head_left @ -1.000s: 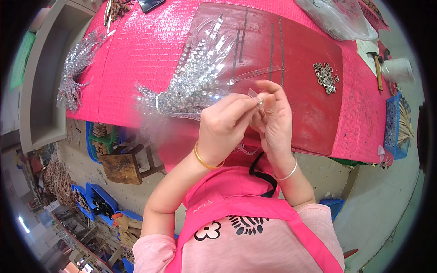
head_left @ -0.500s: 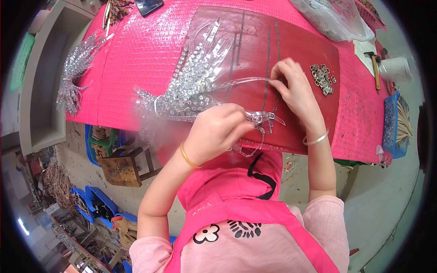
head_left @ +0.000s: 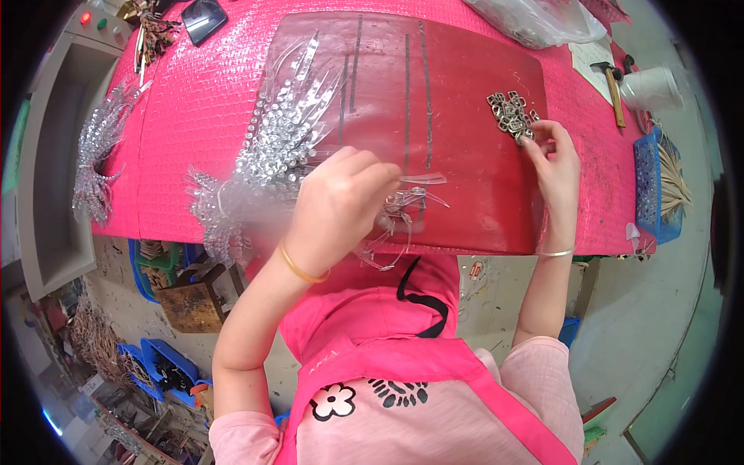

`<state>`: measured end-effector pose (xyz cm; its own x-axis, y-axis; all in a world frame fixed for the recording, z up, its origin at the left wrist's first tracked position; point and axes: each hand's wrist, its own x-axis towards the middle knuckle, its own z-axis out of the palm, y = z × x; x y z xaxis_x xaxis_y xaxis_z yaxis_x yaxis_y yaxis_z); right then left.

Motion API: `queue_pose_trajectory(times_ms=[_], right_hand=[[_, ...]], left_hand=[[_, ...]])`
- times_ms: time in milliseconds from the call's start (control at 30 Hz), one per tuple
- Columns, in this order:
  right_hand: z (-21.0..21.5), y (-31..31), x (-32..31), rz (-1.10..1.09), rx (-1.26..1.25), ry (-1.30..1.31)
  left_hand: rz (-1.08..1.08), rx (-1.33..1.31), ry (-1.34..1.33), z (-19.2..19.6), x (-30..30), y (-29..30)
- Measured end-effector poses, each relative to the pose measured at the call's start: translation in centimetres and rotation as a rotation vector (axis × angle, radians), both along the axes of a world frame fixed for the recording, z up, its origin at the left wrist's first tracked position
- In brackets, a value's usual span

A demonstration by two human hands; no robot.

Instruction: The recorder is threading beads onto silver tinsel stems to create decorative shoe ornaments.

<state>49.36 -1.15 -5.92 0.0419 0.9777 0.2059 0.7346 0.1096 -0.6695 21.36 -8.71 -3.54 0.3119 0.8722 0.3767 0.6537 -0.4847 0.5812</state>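
Strap pinched in left hand, fingers closed; right hand at buckle pile, two o'clock from left hand, fingertips nearly together, can't tell catch; buckled straps done, three o'clock; pile, studded bundle at ten, seemingly left.

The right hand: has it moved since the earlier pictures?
Yes, rightward. Judged against the dark red mat, the right hand has gone from over the mat's surface to its right edge, its grip now at the pile of metal buckles.
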Motion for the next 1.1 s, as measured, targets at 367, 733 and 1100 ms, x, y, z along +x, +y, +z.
queue_pose_trajectory(times_ms=[367,733,1100], right_hand=[[-0.9,-2.1,-0.2,-0.034,0.112,0.303],[1.6,-3.9,-3.6,0.111,-0.356,0.993],[1.9,-4.6,-8.4,0.293,-0.4,1.215]], left_hand=[[0.007,-0.259,-0.328,0.8,0.6,1.1],[0.094,-0.577,-0.607,0.0,0.7,2.0],[0.052,-0.722,-0.688,0.6,0.2,2.3]])
